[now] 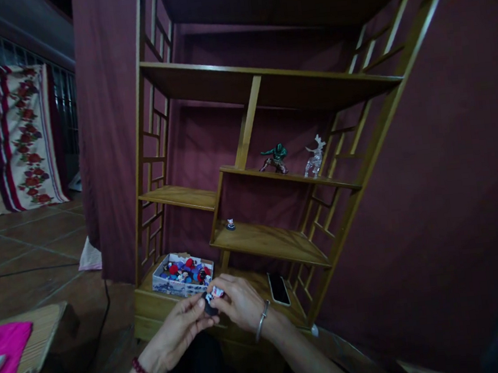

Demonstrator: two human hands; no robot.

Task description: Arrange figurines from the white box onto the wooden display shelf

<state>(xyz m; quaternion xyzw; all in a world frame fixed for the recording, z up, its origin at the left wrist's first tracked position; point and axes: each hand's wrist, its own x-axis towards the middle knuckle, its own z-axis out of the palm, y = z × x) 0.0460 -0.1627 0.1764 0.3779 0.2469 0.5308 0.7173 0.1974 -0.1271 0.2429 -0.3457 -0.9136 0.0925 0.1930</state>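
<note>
While left hand (187, 323) and right hand (239, 299) pinch it, the small figurine (216, 293) shows white, pink and dark parts.

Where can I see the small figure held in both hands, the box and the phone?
Small figure (216, 292): head view, on its pale upper part.
Box (170, 286): head view, on its front wall.
Phone (279, 288): head view, middle of its dark face.

Head view, forward and down over hands (242, 299)
</note>
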